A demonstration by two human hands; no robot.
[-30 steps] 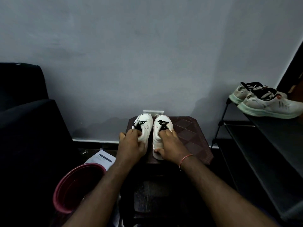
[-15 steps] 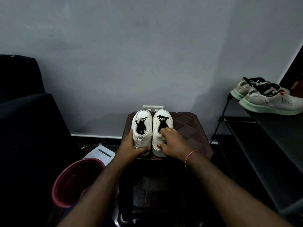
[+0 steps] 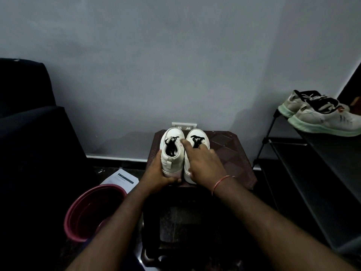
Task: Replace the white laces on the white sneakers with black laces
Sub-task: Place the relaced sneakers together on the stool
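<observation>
Learner: Bench (image 3: 234,159) under the fingers (image 3: 186,145) carries the pair, heels toward me. Are we done?

Coach: Nearly, I'd judge. The left sneaker (image 3: 172,163) is gripped by the left hand (image 3: 156,173), fingers wrapped round its outer side and thumb beneath the heel. The right sneaker (image 3: 197,133) lies under the right hand (image 3: 203,165), whose fingers are spread loosely over it. The index finger is straight and touches the left sneaker's collar. The black laces (image 3: 172,147) show just beyond the fingertips on both sneakers. No white ones are visible.

Learner: How do I finish well?

Coach: Steady each heel and set the pair square and side by side. Then check that the lace ends are even and lie beyond the fingers, not trapped beneath them. Press lightly, since a shove could slide a sneaker off the far edge.
</observation>
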